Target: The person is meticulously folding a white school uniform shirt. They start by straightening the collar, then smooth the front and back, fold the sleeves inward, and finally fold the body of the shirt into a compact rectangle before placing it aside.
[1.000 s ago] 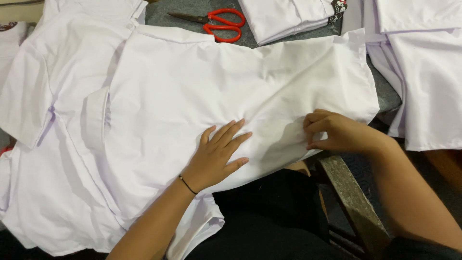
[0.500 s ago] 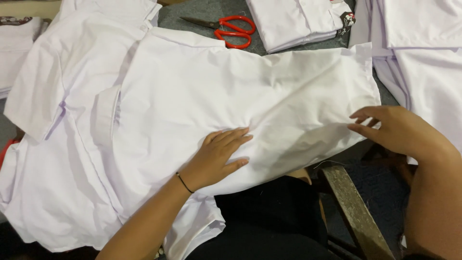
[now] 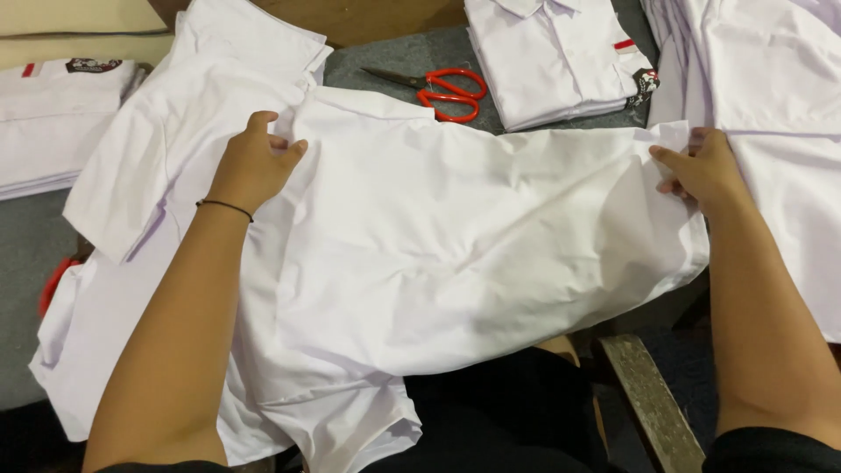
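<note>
White shirt point(image 3: 455, 254) fabric fills the middle of the head view, spread flat and creased across a grey counter point(image 3: 26, 263), its lower edge hanging over the near side. Left hand point(image 3: 254, 162) rests on the upper left part of the shirt, near the collar; its fingers point(image 3: 279, 144) are curled and pinch a fold of the cloth. A thin dark band circles that wrist. Right hand point(image 3: 705, 171) is at the shirt's far right edge, fingers closed narrowly on the corner of the fabric. Red-handled scissors point(image 3: 442, 92) lie on the counter just beyond the shirt, between the hands. A folded white shirt point(image 3: 552, 57) lies right of the scissors, another folded shirt point(image 3: 61, 123) at far left, and more white cloth point(image 3: 780, 96) lies beside the right hand.
</note>
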